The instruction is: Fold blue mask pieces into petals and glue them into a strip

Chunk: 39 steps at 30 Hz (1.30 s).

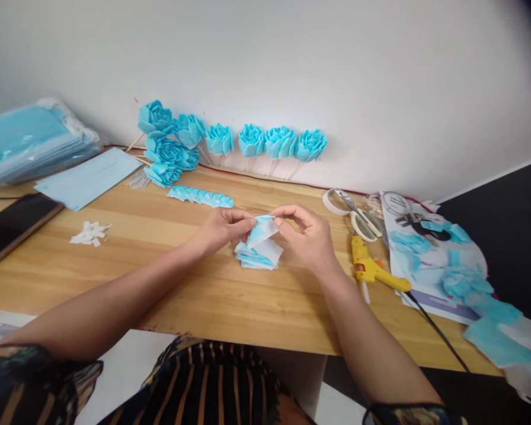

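Both hands hold one small blue and white fabric piece (pixel 262 231) above the middle of the wooden table. My left hand (pixel 223 229) pinches its upper left corner between thumb and fingers. At its upper right corner, my right hand (pixel 305 234) is closed in a pinch. Just below the held piece lies a loose stack of similar blue and white pieces (pixel 259 258). Behind my left hand, a row of folded blue pieces (pixel 201 196) rests on the table.
Blue fabric flowers on sticks (pixel 251 140) lean along the wall. Right: scissors (pixel 365 223), a tape roll (pixel 335 202), a yellow glue gun (pixel 374 270), blue scraps (pixel 464 283). Left: a phone (pixel 15 227), white strips (pixel 89 234), a flat blue sheet (pixel 89 177), a plastic-wrapped pack (pixel 30 141).
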Each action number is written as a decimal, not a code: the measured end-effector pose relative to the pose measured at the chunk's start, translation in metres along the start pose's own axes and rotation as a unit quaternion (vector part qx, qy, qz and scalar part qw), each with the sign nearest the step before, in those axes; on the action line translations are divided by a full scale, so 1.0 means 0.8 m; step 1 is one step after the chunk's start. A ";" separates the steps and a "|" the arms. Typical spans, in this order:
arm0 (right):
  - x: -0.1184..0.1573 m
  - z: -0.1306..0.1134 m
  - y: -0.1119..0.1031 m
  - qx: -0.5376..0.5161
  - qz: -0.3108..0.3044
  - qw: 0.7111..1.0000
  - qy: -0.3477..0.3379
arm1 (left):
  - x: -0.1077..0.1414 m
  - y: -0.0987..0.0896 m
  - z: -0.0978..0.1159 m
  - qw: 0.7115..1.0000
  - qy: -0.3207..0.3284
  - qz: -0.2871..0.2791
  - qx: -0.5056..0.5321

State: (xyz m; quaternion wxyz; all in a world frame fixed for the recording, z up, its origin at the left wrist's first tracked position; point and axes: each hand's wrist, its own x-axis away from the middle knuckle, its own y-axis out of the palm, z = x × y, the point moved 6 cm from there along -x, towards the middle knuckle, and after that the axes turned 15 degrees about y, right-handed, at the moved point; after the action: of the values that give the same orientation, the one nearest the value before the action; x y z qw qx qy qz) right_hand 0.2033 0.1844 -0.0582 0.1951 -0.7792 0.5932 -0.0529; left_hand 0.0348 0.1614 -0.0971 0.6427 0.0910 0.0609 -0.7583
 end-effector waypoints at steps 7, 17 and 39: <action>0.006 -0.022 0.004 0.105 -0.005 0.987 -0.120 | -0.002 -0.002 0.000 0.999 0.015 0.006 0.030; 0.008 -0.021 0.009 0.147 0.001 0.976 -0.160 | -0.001 0.000 0.003 0.996 0.013 0.012 0.084; -0.004 0.022 0.024 -0.110 -0.135 0.977 0.123 | -0.002 -0.005 0.007 0.998 0.040 0.056 0.011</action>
State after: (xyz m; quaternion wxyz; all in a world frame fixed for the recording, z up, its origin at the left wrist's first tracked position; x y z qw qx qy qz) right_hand 0.1908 0.1878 -0.0811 0.0245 -0.8566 0.5038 -0.1085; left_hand 0.0309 0.1625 -0.0913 0.6804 0.1322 0.0728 -0.7171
